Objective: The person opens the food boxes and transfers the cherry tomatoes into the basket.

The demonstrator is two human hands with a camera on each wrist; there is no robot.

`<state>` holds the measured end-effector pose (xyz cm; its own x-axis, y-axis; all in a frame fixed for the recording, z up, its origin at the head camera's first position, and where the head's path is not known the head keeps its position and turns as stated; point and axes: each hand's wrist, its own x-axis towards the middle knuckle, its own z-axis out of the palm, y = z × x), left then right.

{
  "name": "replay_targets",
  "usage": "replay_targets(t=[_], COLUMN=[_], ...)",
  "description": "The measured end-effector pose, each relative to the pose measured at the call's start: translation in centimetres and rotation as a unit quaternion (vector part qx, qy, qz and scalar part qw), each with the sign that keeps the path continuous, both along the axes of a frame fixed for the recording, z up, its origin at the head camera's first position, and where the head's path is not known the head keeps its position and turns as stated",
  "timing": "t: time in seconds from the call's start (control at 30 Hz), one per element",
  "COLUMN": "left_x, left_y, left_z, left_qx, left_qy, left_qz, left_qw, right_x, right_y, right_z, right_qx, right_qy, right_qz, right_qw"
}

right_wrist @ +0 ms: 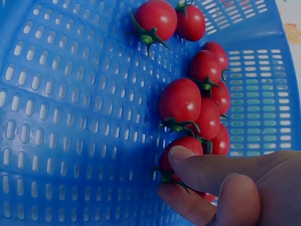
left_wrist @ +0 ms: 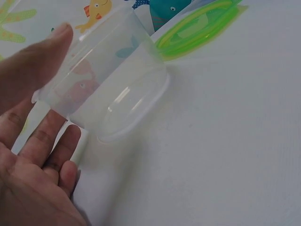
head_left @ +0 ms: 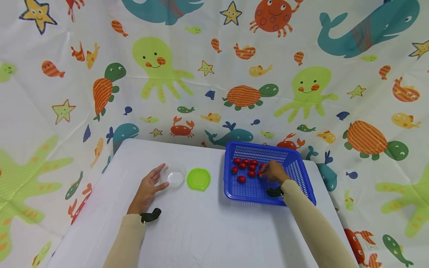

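Note:
A clear plastic container (head_left: 175,176) stands upright on the white table. My left hand (head_left: 151,188) is at its left side, thumb and fingers spread about the wall; in the left wrist view the fingers (left_wrist: 42,136) are loosely extended by the container (left_wrist: 127,84). Inside a blue plastic basket (head_left: 231,190) lie several red cherry tomatoes (head_left: 241,179) with green stems. My right hand (head_left: 275,172) reaches in and pinches one tomato (right_wrist: 186,147) between thumb and finger, beside the cluster. Part of that tomato is hidden by the thumb.
A bright green lid (head_left: 198,179) lies flat just right of the clear container, between it and the basket. Behind the table hangs a sheet (head_left: 201,89) printed with sea animals. The basket's raised walls surround the right hand.

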<state>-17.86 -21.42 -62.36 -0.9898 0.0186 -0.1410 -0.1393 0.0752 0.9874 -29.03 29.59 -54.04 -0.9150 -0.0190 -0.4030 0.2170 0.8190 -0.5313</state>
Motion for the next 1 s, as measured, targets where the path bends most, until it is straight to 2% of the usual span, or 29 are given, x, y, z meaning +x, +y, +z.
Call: replay_targets(t=[0.37,0.67,0.87,1.0], left_x=[-0.3,-0.5,-0.1,0.0], left_y=[-0.1,-0.3,0.1,0.2], left_z=[-0.1,0.1,0.0,0.2], left_qx=[0.011,0.056,0.013,-0.011], left_qy=[0.001,-0.008,-0.002,-0.003], left_qz=[-0.007,-0.005,0.02,0.044], left_qw=[0.9999,0.9984,0.9997,0.999], right_x=[-0.1,1.1,2.3,3.1], right_y=[0.0,0.0,-0.2,-0.6], right_z=[-0.3,1.5,2.1,2.5], right_qx=[0.014,0.006,0.046,0.063], right_qy=[0.007,0.005,0.054,0.07], right_qz=[0.005,-0.017,-0.008,0.003], right_qw=[1.0,1.0,0.997,0.996])
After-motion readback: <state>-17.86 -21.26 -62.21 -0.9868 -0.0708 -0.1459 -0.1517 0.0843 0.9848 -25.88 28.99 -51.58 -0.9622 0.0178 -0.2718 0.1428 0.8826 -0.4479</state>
